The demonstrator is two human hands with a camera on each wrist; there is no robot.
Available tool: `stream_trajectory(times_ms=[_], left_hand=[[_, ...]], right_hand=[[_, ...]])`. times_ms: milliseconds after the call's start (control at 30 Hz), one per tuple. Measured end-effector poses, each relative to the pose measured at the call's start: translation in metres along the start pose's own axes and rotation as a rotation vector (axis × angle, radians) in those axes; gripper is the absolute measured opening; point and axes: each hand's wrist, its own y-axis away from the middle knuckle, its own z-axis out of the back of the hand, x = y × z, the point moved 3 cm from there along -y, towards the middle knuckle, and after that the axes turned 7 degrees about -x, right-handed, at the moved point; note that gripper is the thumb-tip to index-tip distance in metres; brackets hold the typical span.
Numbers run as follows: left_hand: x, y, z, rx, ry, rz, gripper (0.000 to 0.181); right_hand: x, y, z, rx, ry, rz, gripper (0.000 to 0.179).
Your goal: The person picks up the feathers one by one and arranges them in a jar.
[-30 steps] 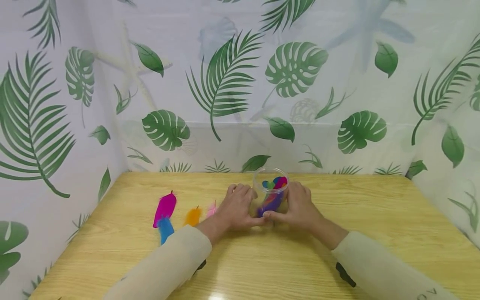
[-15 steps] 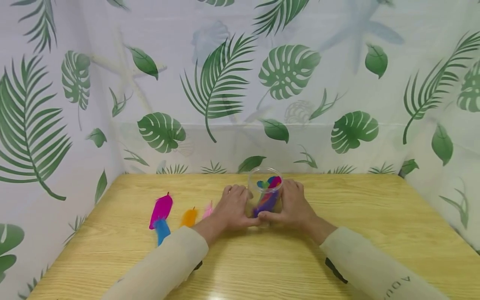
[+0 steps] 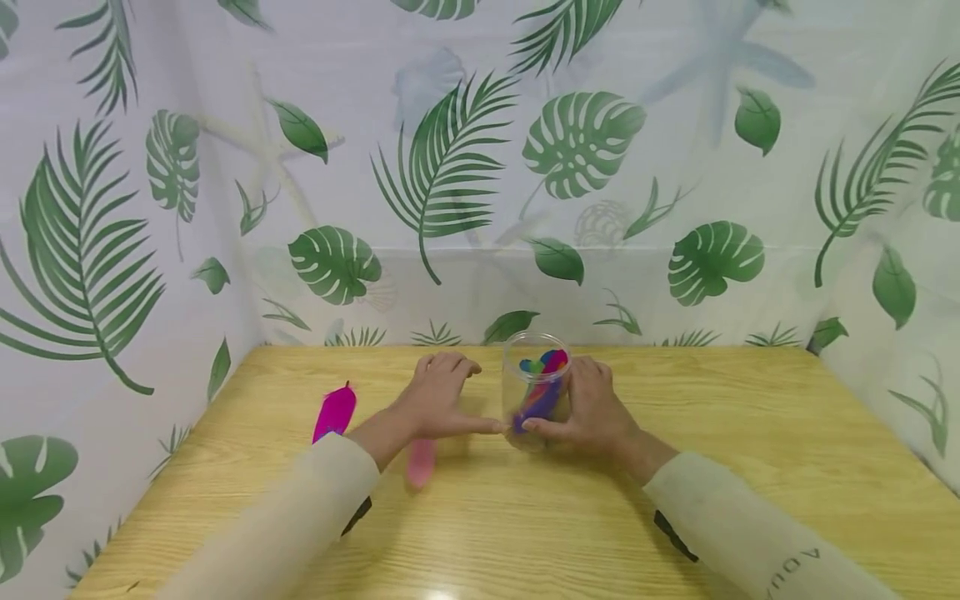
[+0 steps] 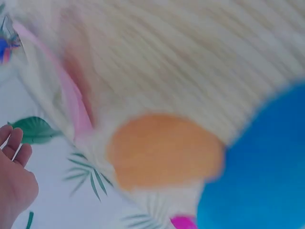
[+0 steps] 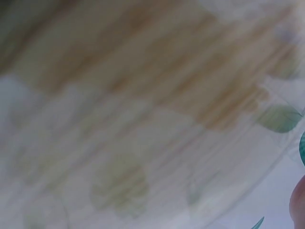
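A clear plastic cup stands upright near the middle of the table in the head view. Several colourful feathers lean inside it, purple, magenta, blue and green among them. My right hand holds the cup's right side, thumb across the front. To the left of the cup is my left hand, fingers spread apart from it; the thumb tip is close to the cup, and contact cannot be told. A pink feather lies below that hand. The left wrist view shows an orange feather and a blue feather.
A magenta feather lies on the wooden table at the left, partly behind the left sleeve. A leaf-printed cloth rises along the table's back edge and both sides.
My left hand has let go of the cup and moved left, its fingers spreading. The left forearm now covers the orange feather and most of the blue one. My right hand still holds the cup.
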Motion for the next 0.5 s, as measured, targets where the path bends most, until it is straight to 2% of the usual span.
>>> stream_trajectory(times_ms=[133, 233, 500], left_hand=[[0.015, 0.009, 0.007, 0.032, -0.005, 0.012, 0.081], [0.027, 0.016, 0.01, 0.028, -0.024, 0.029, 0.076], [0.052, 0.034, 0.006, 0.051, -0.125, 0.072, 0.067]], right_hand=[[-0.001, 0.002, -0.001, 0.006, 0.0, -0.003, 0.073], [-0.001, 0.002, -0.001, 0.009, 0.007, -0.005, 0.071], [0.001, 0.0, 0.002, 0.012, 0.017, -0.006, 0.074]])
